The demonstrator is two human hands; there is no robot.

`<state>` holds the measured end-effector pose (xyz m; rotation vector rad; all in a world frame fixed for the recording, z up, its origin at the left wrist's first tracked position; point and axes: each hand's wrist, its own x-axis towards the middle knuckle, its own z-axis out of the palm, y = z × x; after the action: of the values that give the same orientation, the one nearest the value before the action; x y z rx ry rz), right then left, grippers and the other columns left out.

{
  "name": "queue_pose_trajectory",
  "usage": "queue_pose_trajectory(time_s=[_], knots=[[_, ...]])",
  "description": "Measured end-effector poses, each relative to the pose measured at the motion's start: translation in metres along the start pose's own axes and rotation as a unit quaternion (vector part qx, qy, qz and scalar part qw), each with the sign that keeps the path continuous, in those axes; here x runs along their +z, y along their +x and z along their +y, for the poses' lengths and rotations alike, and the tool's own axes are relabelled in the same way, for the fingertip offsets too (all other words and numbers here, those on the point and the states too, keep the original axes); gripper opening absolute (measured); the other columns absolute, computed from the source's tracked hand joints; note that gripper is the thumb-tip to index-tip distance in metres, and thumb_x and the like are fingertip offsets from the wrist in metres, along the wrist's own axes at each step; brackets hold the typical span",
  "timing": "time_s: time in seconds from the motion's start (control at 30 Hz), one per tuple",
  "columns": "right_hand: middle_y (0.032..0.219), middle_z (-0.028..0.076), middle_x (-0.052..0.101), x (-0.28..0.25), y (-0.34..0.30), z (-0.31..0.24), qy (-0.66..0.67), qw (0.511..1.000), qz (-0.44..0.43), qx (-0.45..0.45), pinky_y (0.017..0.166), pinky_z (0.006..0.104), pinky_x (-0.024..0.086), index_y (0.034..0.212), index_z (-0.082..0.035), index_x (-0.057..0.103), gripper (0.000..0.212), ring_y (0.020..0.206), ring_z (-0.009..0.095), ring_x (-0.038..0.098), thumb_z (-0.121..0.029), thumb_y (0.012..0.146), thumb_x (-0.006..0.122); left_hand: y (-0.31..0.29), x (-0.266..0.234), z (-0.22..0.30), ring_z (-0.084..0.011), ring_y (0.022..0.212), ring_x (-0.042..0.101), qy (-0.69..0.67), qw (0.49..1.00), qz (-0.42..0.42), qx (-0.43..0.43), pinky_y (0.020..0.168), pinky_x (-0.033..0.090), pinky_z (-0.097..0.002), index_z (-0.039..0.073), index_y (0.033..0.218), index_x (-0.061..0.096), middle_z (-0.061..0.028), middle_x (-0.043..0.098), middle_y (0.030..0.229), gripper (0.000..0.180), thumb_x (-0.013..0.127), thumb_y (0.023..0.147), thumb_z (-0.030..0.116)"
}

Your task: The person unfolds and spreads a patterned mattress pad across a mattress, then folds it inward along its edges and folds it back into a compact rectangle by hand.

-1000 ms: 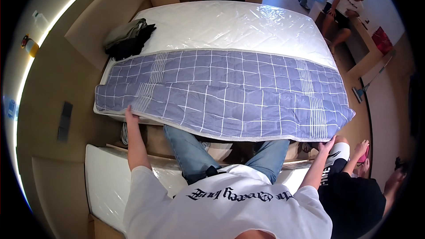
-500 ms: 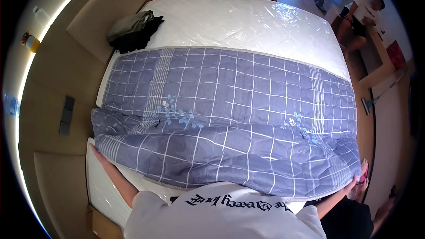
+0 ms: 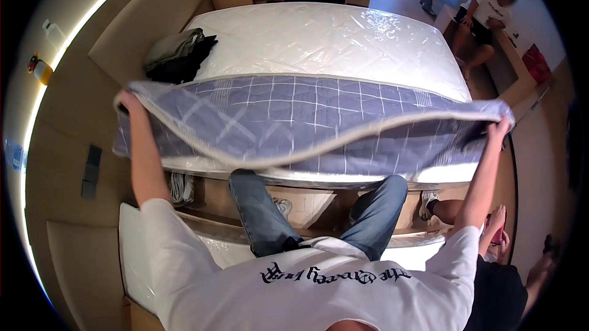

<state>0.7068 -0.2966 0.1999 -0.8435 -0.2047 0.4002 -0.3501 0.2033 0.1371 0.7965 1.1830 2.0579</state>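
A blue-grey quilted mattress pad (image 3: 264, 116) with white checked lines lies across the near part of a white mattress (image 3: 331, 36) in a clear plastic cover. Both arms are stretched forward and wide apart. At the pad's near left corner my left hand (image 3: 126, 99) is closed on the edge. The near right corner is gripped by my right hand (image 3: 502, 125). Between my hands the near edge hangs raised in a wavy curve, partly blurred, with a dark gap under its right part. The fingertips are partly hidden by the cloth.
Folded dark and olive clothes (image 3: 178, 55) lie at the mattress's left edge by the padded headboard (image 3: 141, 30). A second mattress (image 3: 136, 257) is close to me, with a gap between. A person's legs and hands are at lower right; other people (image 3: 488, 15) are farther off.
Both hands have moved forward and up, carrying the pad's near edge away from me. The pad's near part has lifted, and my legs and the gap between the mattresses now show.
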Motion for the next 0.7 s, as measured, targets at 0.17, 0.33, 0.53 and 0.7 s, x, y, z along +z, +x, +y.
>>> queue_pose_trajectory(time_s=[0.17, 0.33, 0.53, 0.7], knots=[[0.1, 0.015, 0.057, 0.034, 0.04, -0.147, -0.031, 0.992, -0.061, -0.107, 0.09, 0.0388, 0.041, 0.098, 0.004, 0.051, 0.022, 0.095, 0.027, 0.054, -0.009, 0.08, 0.047, 0.004, 0.022, 0.241, -0.029, 0.104, 0.049, -0.141, 0.987, -0.044, 0.067, 0.095, 0.036, -0.0386, 0.0, 0.104, 0.054, -0.0147, 0.053, 0.109, 0.038, 0.042, 0.082, 0.029], [0.106, 0.014, 0.057, -0.011, -0.036, -0.237, -0.018, 0.989, -0.074, -0.127, 0.093, 0.0361, 0.038, 0.105, 0.005, 0.052, 0.029, 0.099, 0.026, 0.054, -0.014, 0.084, 0.043, -0.041, -0.066, 0.321, -0.0327, 0.106, 0.05, -0.138, 0.987, -0.017, 0.086, 0.096, 0.036, -0.0422, -0.003, 0.109, 0.053, -0.0182, 0.053, 0.114, 0.043, 0.036, 0.084, 0.028], [0.107, 0.014, 0.056, -0.101, -0.132, -0.205, -0.077, 0.991, -0.007, -0.106, 0.092, 0.0359, 0.039, 0.107, 0.004, 0.052, 0.031, 0.098, 0.026, 0.054, -0.015, 0.084, 0.044, -0.024, -0.32, 0.303, -0.0253, 0.104, 0.05, 0.093, 0.923, 0.037, 0.372, 0.092, 0.039, -0.0361, -0.005, 0.111, 0.052, -0.0161, 0.053, 0.115, 0.037, 0.039, 0.087, 0.02], [0.106, 0.015, 0.056, -0.169, -0.219, -0.183, -0.151, 0.982, 0.074, -0.081, 0.09, 0.0361, 0.04, 0.107, 0.004, 0.051, 0.031, 0.096, 0.026, 0.055, -0.016, 0.083, 0.045, -0.124, -0.369, 0.237, -0.026, 0.105, 0.048, 0.074, 0.979, 0.111, 0.156, 0.092, 0.036, -0.0369, -0.004, 0.111, 0.05, -0.0148, 0.052, 0.112, 0.049, 0.037, 0.085, 0.035]])
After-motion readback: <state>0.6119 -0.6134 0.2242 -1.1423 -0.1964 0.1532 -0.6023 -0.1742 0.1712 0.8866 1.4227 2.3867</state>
